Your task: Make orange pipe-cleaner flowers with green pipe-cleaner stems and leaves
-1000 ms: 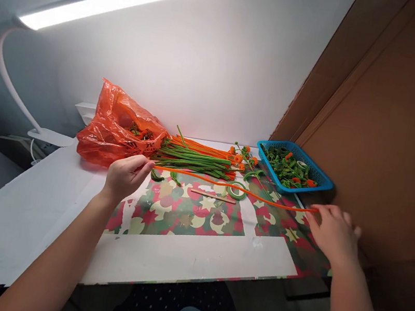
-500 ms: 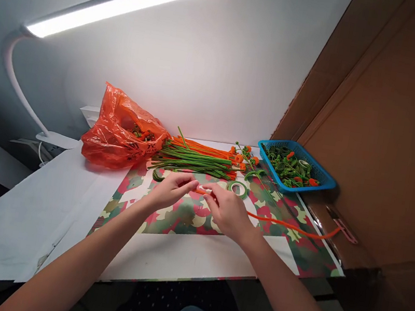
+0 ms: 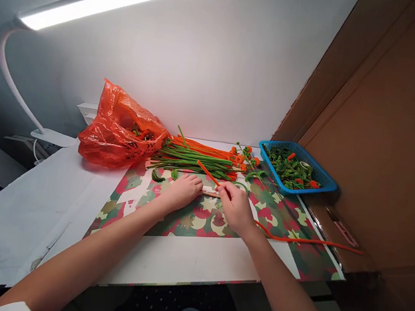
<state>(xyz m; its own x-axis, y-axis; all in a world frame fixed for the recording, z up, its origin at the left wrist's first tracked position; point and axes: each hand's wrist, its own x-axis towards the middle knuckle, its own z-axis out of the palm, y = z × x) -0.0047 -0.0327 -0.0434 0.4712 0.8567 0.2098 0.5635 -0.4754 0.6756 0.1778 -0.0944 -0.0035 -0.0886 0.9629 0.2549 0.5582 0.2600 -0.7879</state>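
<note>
My right hand (image 3: 236, 208) pinches an orange pipe cleaner (image 3: 208, 172). Its short end points up and left beyond the fingers, while a long tail trails right under the wrist, past the table's edge. Fingers of my left hand (image 3: 185, 192) are curled down over the left end of a thin pale stick (image 3: 211, 194), low over the patterned sheet. The stick's other end reaches the right hand's fingertips. Behind the hands lie bundled green pipe cleaners (image 3: 206, 165) and orange ones. A roll of green tape (image 3: 242, 186) is partly hidden behind the right hand.
An orange plastic bag (image 3: 116, 136) stands at the back left. A blue basket (image 3: 288, 190) of green and orange pieces sits back right, with finished-looking orange flowers (image 3: 244, 156) beside it. A pink-handled cutter (image 3: 345, 233) lies far right. A lamp (image 3: 137, 0) hangs overhead.
My hands have moved apart slightly, and the left is lower over the stick. The pipe cleaner's short end now sticks up from my right hand; its tail has straightened to the right.
</note>
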